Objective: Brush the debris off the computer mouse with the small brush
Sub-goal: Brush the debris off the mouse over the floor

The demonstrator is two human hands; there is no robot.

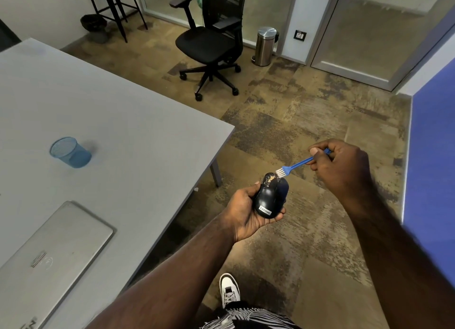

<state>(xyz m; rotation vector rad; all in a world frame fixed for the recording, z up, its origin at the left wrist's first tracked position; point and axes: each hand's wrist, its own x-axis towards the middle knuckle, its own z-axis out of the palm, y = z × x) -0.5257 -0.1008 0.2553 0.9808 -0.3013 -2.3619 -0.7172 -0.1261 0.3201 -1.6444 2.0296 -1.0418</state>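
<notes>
My left hand [242, 211] grips a black computer mouse [269, 197] from below, over the floor to the right of the table. Light crumbs of debris lie on the mouse's front end. My right hand [341, 167] pinches the handle of a small blue brush [296, 163]. The brush's white bristles touch the front of the mouse beside the debris.
A grey table [123, 122] on the left bears a blue mesh cup [70, 152] and a closed silver laptop [53, 257]. A black office chair [211, 40] and a steel pedal bin [265, 45] stand further back. A blue wall panel [433, 144] is on the right.
</notes>
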